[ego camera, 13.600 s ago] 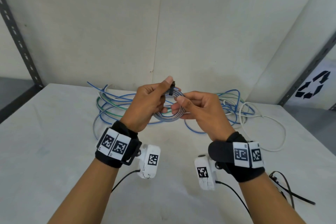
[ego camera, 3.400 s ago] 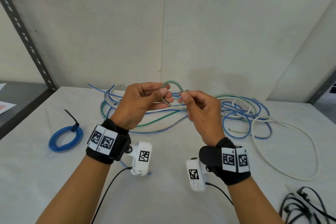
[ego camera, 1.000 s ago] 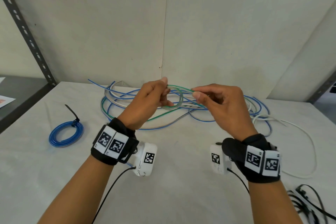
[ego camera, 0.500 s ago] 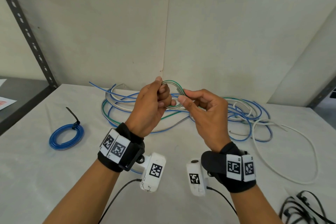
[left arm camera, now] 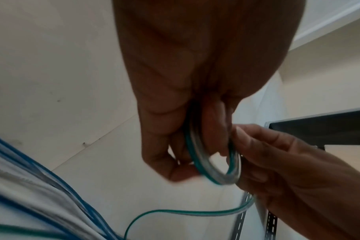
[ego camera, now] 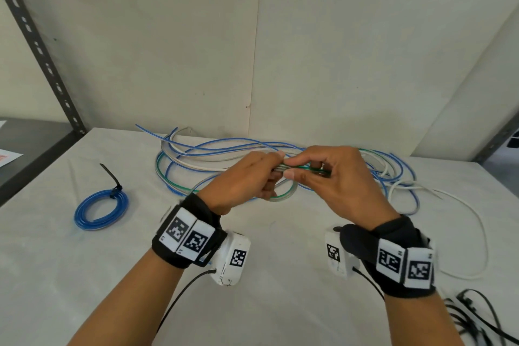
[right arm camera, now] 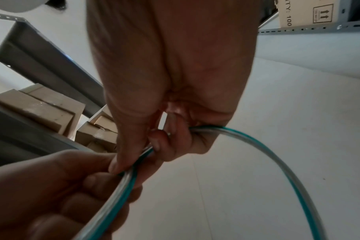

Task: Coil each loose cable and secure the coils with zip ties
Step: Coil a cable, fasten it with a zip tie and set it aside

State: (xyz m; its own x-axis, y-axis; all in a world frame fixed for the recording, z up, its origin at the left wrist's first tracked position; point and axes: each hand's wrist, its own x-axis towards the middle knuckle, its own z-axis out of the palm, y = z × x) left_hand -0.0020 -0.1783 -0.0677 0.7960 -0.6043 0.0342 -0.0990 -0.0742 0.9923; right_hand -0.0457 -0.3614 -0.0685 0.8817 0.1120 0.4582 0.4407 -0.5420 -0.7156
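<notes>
A pale counter point(ego camera: 84, 275) runs out to a plain cream wall, with grey shelving uprights at either side. Nearest you, your two forearms reach forward, each wrist wrapped in a black band carrying a small white camera. Your left hand point(ego camera: 244, 180) and right hand point(ego camera: 334, 180) meet above the counter, both clamped on the green-striped cable point(left arm camera: 197, 164): your left fingers pinch a small bundle of loops, and your right thumb and fingers hold the same cable just beside them, where the free run leaves the coil. You appear to be partway through coiling this cable; the next move likely calls for drawing more slack from the pile and laying another loop against those you hold, keeping them even. Well to your left lies a blue coil point(ego camera: 101, 209) already tied. Beyond your hands sprawl the loose cables point(ego camera: 202, 154). Black zip ties point(ego camera: 474, 314) lie just right of your right forearm.
</notes>
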